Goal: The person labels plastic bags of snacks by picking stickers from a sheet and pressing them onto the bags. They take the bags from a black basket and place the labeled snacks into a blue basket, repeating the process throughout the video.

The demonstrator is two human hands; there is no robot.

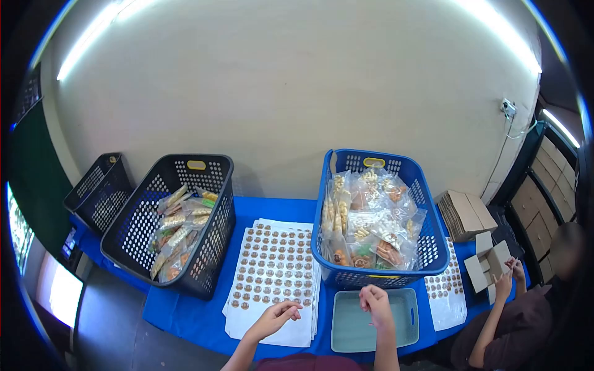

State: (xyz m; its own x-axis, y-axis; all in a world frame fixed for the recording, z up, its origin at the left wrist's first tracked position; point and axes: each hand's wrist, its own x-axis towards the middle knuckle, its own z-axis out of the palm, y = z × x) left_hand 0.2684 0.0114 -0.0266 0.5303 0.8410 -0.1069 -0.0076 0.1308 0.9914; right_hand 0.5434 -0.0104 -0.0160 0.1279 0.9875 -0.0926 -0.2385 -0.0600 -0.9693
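Observation:
My left hand [278, 319] hovers over the lower part of a sheet of round brown stickers [263, 322], with its thumb and fingers drawn together. Whatever may be between those fingertips is too small to tell. Curled closed, my right hand [377, 303] is above a shallow grey-green tray [344, 343]. Its fingertips are partly hidden, so I cannot make out anything held there. Just behind the tray stands a blue perforated basket [387, 278], filled with clear packets of snacks [371, 224].
To the left, a black basket [213, 247] holds several packets, with another dark basket [102, 191] beyond it. At right are flattened cartons [465, 213], a second sticker sheet [447, 306], and another person [507, 334] handling an open cardboard box [486, 266]. Everything rests on blue cloth [179, 315].

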